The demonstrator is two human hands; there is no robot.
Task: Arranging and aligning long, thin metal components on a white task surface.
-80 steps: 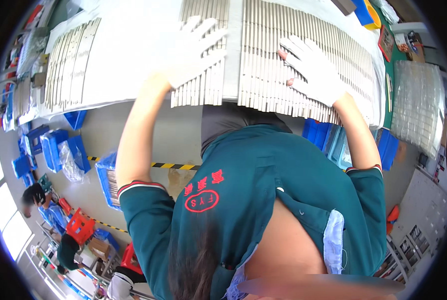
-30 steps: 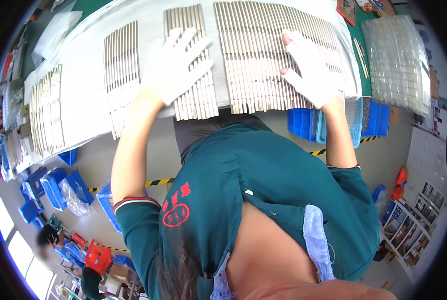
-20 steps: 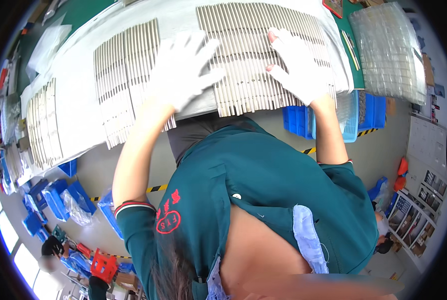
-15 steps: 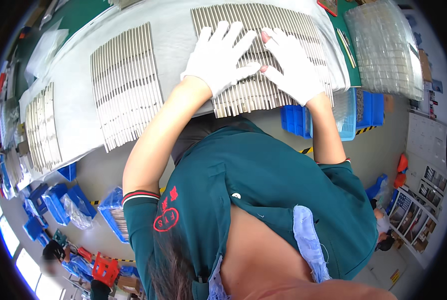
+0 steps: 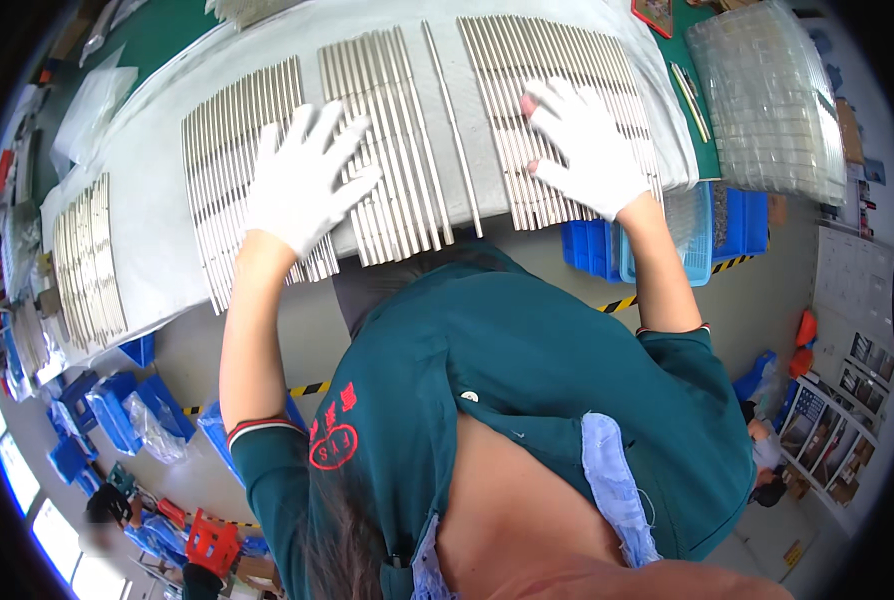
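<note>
Across the pale tabletop [image 5: 147, 200], thin metal rods lie side by side in flat batches, so each row stays even. Left hand [image 5: 302, 180] rests flat, fingers spread, on the middle batch [image 5: 392, 130]; right hand [image 5: 587, 150] presses open-palmed on the batch at two o'clock [image 5: 527, 60]. One loose rod [image 5: 454, 125] lies between them. Clear stacked trays [image 5: 767, 95] crowd three o'clock.

White gloves [image 5: 307, 190] (both hands), silvery rods [image 5: 557, 100], teal shirt [image 5: 527, 400], blue bins [image 5: 667, 235].
</note>
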